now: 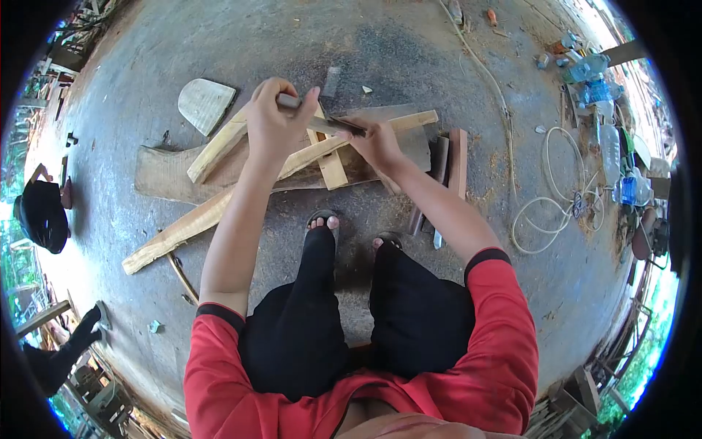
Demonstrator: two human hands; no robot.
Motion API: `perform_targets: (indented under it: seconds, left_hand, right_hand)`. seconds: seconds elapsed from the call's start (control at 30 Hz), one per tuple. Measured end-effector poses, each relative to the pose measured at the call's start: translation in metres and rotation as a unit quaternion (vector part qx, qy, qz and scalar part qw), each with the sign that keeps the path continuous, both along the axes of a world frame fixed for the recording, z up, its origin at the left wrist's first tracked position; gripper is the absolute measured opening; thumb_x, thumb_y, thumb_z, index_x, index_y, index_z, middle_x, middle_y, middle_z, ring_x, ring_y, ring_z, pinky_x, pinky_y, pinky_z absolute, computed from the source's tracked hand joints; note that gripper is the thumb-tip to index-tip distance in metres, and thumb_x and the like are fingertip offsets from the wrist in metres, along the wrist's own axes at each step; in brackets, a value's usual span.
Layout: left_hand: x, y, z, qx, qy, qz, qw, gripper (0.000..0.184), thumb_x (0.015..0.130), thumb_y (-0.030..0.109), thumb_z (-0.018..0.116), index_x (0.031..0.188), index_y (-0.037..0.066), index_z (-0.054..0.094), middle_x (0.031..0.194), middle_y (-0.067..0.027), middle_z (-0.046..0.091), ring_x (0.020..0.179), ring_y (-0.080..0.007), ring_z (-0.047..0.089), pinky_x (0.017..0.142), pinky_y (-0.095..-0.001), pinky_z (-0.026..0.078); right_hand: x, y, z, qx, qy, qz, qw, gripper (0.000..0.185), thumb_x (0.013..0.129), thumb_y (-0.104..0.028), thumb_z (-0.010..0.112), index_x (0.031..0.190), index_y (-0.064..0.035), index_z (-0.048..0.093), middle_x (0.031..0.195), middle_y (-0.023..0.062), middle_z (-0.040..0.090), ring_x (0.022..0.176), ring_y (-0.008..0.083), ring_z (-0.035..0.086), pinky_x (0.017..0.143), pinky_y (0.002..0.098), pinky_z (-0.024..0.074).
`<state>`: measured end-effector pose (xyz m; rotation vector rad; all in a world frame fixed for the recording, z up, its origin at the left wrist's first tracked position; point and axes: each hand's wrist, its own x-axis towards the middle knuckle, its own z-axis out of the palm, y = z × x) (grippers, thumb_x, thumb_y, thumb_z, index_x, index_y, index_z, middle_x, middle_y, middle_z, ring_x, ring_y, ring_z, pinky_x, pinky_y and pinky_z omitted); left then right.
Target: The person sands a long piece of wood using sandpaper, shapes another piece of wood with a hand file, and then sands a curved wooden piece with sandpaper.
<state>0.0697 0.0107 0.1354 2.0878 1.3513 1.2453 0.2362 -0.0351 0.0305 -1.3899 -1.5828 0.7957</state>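
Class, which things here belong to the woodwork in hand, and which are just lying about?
Apparently in use:
hand-held tool, type unclear
long light timber with crosspiece
wide plank beneath

Apparently lying about:
plastic bottles
pale hose or cord
rounded board

Board on floor, long strip crossing it. From board: slab 10 o'clock, bottles 2–3, hose coil 3.

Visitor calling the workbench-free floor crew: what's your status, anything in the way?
Left hand closed on grey bar. Right hand gripping dark strip. Long wooden beam below, crossing wide plank. Nothing obvious blocking either hand.
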Motion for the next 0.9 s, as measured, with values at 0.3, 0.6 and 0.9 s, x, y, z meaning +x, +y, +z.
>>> perform_targets:
  seconds: [0.3,0.6,0.9]
  left_hand:
    - [0.003,-0.019,-0.008,0.050,0.010,-0.024,0.998,0.028,0.066,0.017,0.074,0.069,0.004,0.049,0.064,-0.0086,0.051,0.059,-0.0254,0.050,0.053,-0.0350,0.041]
    - [0.010,-0.019,-0.010,0.077,0.019,-0.034,0.996,0.028,0.063,0.018,0.073,0.069,0.006,0.048,0.064,-0.0080,0.050,0.062,-0.0273,0.051,0.056,-0.0366,0.042]
    - [0.007,-0.002,-0.005,0.080,0.031,-0.070,0.994,0.030,0.065,0.017,0.075,0.072,0.004,0.048,0.066,-0.0086,0.049,0.060,-0.0246,0.049,0.054,-0.0326,0.041]
  right_hand:
    - [-0.008,-0.005,0.023,0.027,0.035,0.039,0.998,0.024,0.083,-0.017,0.060,0.104,-0.0062,0.062,0.090,0.0147,0.064,0.071,0.0211,0.064,0.061,0.0292,0.0470]
    - [0.019,-0.006,0.008,-0.044,0.093,0.095,0.990,0.033,0.084,-0.018,0.060,0.114,-0.0037,0.056,0.103,0.0112,0.063,0.094,0.0140,0.057,0.082,0.0271,0.0425]
    - [0.021,-0.015,0.015,-0.176,0.020,0.023,0.984,0.030,0.086,-0.015,0.054,0.115,-0.0074,0.056,0.109,0.0146,0.060,0.101,0.0185,0.057,0.087,0.0304,0.0411]
